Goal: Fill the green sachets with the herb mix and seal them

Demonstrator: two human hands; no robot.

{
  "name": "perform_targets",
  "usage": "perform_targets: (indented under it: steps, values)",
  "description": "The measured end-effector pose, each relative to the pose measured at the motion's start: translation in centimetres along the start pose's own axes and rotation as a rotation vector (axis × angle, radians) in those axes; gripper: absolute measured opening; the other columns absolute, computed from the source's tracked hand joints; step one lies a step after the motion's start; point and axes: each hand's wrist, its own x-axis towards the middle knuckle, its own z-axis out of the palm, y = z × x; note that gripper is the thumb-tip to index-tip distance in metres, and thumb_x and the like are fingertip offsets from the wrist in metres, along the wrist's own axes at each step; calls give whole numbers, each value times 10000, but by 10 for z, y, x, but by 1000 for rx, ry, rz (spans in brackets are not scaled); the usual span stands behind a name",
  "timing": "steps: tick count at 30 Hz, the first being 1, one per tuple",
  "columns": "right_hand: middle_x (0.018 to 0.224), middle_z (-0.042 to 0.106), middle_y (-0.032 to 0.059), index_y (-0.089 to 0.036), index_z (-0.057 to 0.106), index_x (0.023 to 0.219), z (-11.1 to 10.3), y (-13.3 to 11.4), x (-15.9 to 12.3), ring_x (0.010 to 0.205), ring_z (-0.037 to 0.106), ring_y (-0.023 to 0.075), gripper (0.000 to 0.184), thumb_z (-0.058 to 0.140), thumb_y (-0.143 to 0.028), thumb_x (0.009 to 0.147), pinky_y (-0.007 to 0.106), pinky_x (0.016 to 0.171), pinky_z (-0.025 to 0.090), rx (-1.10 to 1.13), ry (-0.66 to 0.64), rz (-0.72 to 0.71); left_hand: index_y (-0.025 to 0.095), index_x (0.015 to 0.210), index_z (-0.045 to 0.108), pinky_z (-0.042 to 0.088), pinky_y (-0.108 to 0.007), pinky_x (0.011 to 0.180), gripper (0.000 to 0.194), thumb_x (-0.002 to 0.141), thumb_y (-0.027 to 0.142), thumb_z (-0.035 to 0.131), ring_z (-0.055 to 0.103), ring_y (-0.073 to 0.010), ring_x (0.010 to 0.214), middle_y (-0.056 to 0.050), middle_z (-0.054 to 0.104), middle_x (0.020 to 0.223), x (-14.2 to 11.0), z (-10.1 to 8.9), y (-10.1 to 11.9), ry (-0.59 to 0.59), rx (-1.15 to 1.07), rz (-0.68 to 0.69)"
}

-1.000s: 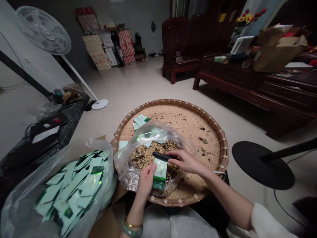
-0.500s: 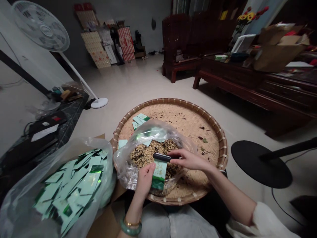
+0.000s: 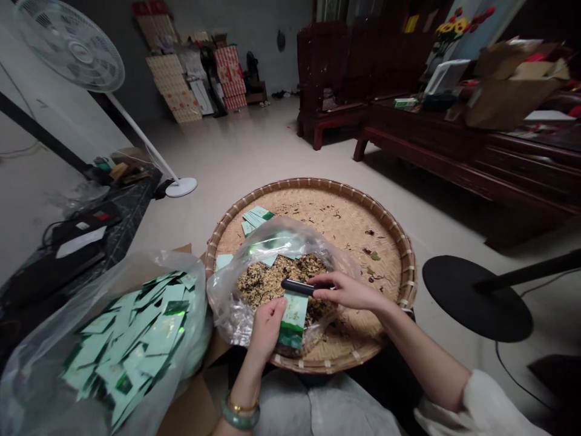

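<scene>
Packet (image 3: 294, 316), pale green with a dark green foil foot, upright in the head view, its lower part pinched between thumb and fingers of the left hand (image 3: 267, 330), above the open mouth of a clear grain bag (image 3: 236, 309). Tube (image 3: 297, 287), black, held narrowly in the right hand (image 3: 349, 290) and laid across the packet's top edge, touching it. Change against the frames of a second ago: slight; both hands and the packet sit almost as they did, while the room has drifted in view. Bag contents: pale and dark grain, mounded. Surface: round woven tray (image 3: 318, 183), bag resting on it, with loose packets (image 3: 256, 217) near its far rim and dark scraps scattered across it. Beside it: plastic sack (image 3: 36, 387) filled with similar packets (image 3: 131, 345). Left wrist: jade bangle (image 3: 240, 415), gold bangle. Room: pale floor (image 3: 254, 145), white fan (image 3: 70, 42), dark wood bench (image 3: 417, 139), cardboard box (image 3: 512, 103), stacked printed boards (image 3: 190, 72).
</scene>
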Motion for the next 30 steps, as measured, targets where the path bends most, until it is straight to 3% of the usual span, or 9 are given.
perform_targets:
  steps: [5,11,18,24,30]
  values:
    - [921,698,50,-156,676,1047,3,-3,1,804,604,189,305,561,-319,817,284,695,467,-55,41,-10,127,581,662,357,-213,495,429,669,547,664,473,-127,529,0,578,541,1,0,5,34,-17,-12]
    - [956,705,51,-172,672,1068,7,-9,-2,842,624,204,295,560,-292,822,303,741,478,-76,32,-53,117,851,695,480,-240,542,421,617,462,748,599,-151,557,-20,666,617,9,5,15,19,-283,-127]
    - [1028,692,57,-189,650,1110,12,-8,-1,880,617,203,323,562,-334,834,304,772,466,-116,44,-60,128,748,671,467,-201,490,319,582,370,794,578,-105,486,5,671,600,10,8,15,60,-387,-84]
    - [772,694,13,-170,703,952,21,-13,3,676,585,163,276,500,-344,881,230,579,377,-189,27,-90,116,711,683,445,-198,472,294,594,366,781,551,-101,476,2,646,568,10,8,11,75,-346,-45]
    - [762,686,17,-164,694,898,25,-8,5,682,581,162,252,509,-332,872,230,591,368,-196,58,-91,117,705,680,437,-187,466,286,592,358,787,536,-89,470,13,631,561,12,6,11,56,-361,-80]
